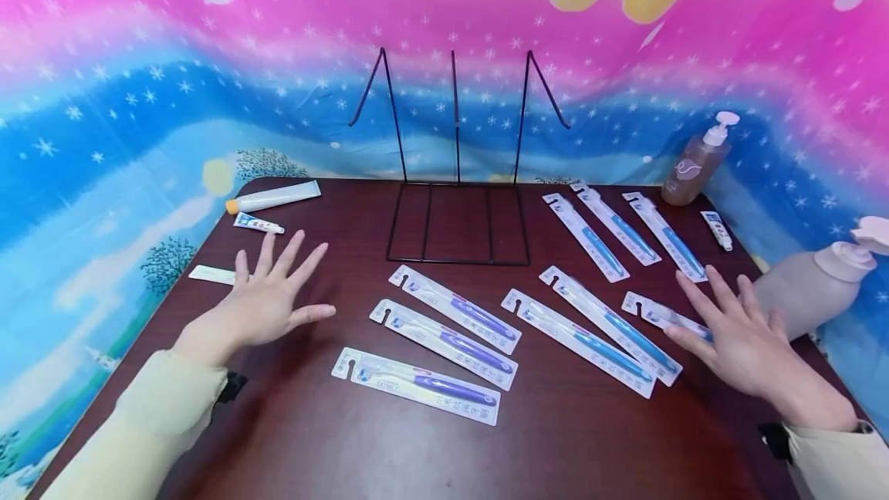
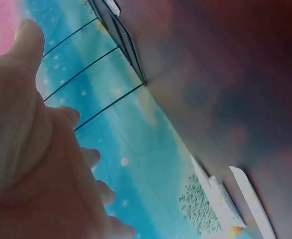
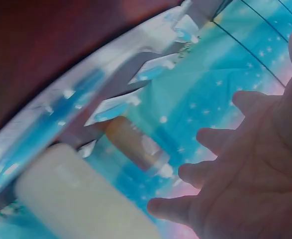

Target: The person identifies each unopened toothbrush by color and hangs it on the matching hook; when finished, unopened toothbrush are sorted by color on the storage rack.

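Observation:
My left hand (image 1: 267, 299) is spread above the left side of the table, near a small toothpaste tube (image 1: 258, 223) and a flat white strip (image 1: 211, 275); it holds nothing. Fingers apart, my right hand (image 1: 739, 338) hovers at the right, partly covering a packaged toothbrush (image 1: 663, 315) and a large pale pump bottle (image 1: 806, 288). Three purple-handled toothbrushes in packs, one of them nearest the front (image 1: 417, 386), lie mid-table. Several blue-handled packs, such as this toothbrush (image 1: 579, 342), lie right of them. Both wrist views show empty palms.
A black wire rack (image 1: 458, 261) stands at the table's back middle. The larger toothpaste tube (image 1: 278, 197) with an orange cap lies back left. At the back right are a brown pump bottle (image 1: 694, 168) and another small tube (image 1: 717, 231). A patterned cloth (image 1: 458, 6) hangs behind.

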The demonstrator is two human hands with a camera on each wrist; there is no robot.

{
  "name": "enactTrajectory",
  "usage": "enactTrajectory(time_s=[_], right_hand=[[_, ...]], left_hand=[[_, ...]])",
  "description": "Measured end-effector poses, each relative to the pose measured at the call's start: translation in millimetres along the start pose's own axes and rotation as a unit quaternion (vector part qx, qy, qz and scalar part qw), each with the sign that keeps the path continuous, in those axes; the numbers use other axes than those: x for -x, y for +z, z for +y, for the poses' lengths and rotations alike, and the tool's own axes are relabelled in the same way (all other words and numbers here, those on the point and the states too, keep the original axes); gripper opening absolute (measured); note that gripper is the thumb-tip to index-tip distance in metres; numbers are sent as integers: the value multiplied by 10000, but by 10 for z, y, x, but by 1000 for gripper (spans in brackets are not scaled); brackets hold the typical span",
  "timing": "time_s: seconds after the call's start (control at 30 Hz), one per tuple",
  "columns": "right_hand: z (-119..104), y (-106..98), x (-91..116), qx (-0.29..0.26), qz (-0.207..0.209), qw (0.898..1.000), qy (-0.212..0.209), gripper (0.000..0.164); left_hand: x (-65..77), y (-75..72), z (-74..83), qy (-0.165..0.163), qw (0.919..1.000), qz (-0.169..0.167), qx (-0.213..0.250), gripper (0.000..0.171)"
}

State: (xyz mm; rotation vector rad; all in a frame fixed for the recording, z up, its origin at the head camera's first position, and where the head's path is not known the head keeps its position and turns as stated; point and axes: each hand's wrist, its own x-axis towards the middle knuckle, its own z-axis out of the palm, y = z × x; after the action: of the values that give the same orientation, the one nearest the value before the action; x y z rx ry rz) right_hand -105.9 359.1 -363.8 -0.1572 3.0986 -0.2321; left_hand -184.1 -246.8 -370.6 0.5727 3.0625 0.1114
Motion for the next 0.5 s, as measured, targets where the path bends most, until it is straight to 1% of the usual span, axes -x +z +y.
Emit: enactTrajectory(time_s=[0.07, 0.17, 0.27, 0.33, 0.4, 0.43, 0.5], right_hand=[[-48, -72, -77, 38, -66, 9999, -76, 82], [-170, -185, -266, 32, -273, 9993, -257, 83], [-320, -237, -571, -86, -581, 9973, -450, 85], [-408, -216, -821, -254, -786, 9954, -477, 86], [-474, -150, -1079, -416, -907, 9938, -486, 84], [-499, -101, -1199, -472, -960, 9932, -464, 81], [-541, 7, -1407, -562, -973, 9930, -362, 73]], left_hand=[[-219, -22, -9, 198, 9998, -67, 62, 90], [-641, -54, 0, 506, 9982, -233, 240, 88], [-1078, -68, 49, 706, 9957, -458, 395, 86], [-1339, -43, 86, 773, 9942, -626, 413, 86], [-1549, 9, 116, 776, 9929, -818, 389, 86], [-1629, 46, 129, 769, 9919, -929, 389, 86], [-1739, 125, 143, 726, 9897, -1171, 390, 86]])
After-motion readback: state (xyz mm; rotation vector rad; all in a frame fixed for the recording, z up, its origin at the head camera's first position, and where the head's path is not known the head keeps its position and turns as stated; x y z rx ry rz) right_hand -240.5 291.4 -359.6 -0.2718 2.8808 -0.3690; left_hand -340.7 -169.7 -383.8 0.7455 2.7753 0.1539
